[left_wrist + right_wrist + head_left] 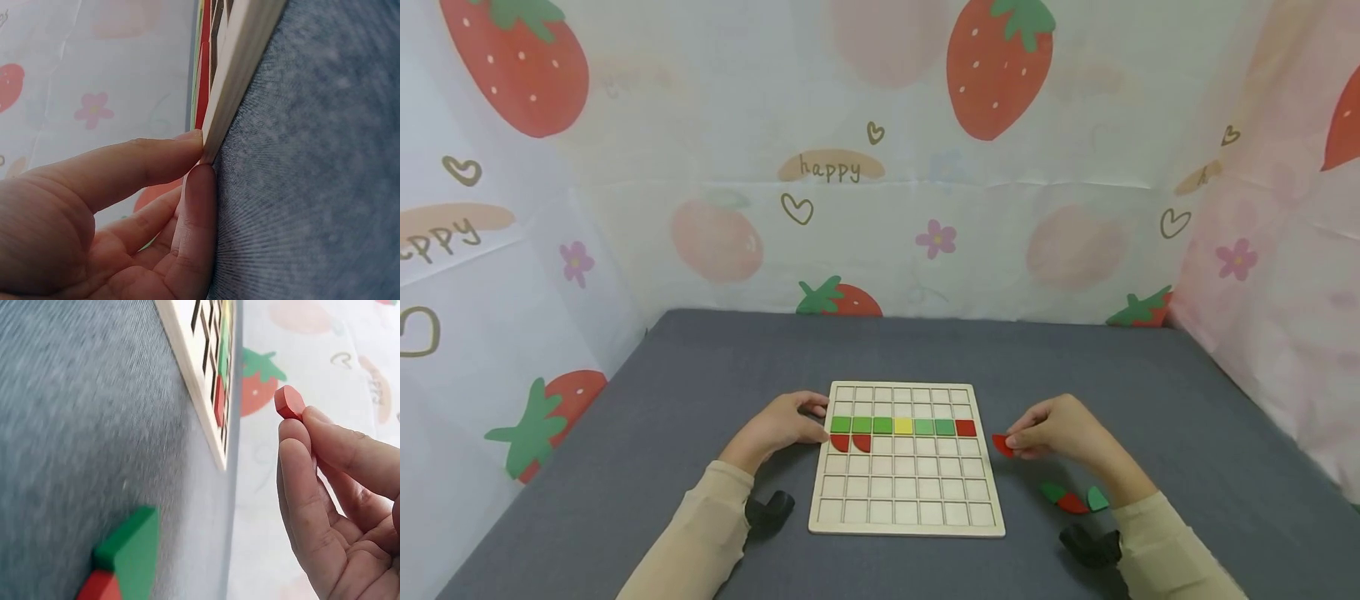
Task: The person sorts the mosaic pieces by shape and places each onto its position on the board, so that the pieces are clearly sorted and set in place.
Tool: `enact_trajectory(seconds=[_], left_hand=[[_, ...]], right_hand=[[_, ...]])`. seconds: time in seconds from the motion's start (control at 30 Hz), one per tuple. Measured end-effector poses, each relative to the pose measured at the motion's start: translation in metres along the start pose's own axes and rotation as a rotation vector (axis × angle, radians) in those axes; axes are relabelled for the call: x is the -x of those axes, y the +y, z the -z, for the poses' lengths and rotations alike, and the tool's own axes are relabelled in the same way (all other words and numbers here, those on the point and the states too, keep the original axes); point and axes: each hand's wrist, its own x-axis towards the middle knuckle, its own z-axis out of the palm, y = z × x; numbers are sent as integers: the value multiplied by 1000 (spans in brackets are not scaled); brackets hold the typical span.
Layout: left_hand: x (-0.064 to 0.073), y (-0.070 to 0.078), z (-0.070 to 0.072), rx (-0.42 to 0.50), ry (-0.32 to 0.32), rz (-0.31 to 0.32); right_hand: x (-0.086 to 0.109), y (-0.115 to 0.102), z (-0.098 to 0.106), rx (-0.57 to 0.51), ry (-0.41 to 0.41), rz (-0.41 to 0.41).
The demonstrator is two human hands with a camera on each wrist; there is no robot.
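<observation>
A square wooden grid board (906, 528) lies on the dark grey cloth. One of its rows holds green, yellow and red square tiles (903, 427). Two red quarter-circle pieces (861, 443) sit in the row just below, at the left. My left hand (786, 423) is at the board's left edge, and the left wrist view has the thumb and a finger (199, 194) pinching that edge. Right of the board, my right hand (1056, 433) pinches a red quarter-circle piece (289, 402) between thumb and fingertips, raised off the cloth in the right wrist view.
Near my right forearm lie two green pieces, one of them (1097, 498) apart, the other touching a red piece (1072, 503). A black wrist-worn device (1090, 547) shows below my right wrist, another (769, 510) by my left. Strawberry-printed cloth (880, 233) hangs behind and at both sides.
</observation>
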Motion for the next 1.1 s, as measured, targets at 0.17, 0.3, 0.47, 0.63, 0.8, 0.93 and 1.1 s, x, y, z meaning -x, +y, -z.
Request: enact_trajectory(seconds=[0.17,0.3,0.47,0.63,0.8,0.93,1.1], left_hand=[[0,0,-1,-6,7,2],[0,1,-2,-10,14,5],[-1,1,-2,-1,19,16],[-1,1,-2,13,14,21],[0,2,-1,12,5,14],[0,2,-1,13,10,12],[1,2,-1,7,11,7]], right_hand=[[-4,-6,-7,-14,-11,4],[-8,-9,-13,-21,-20,13],[-12,-16,-19,-11,-34,27],[-16,-23,-25,-8,-41,42],[-23,-31,-33,2,-52,44],[-29,-35,-38,14,-55,48],[-35,-41,-44,30,-71,68]])
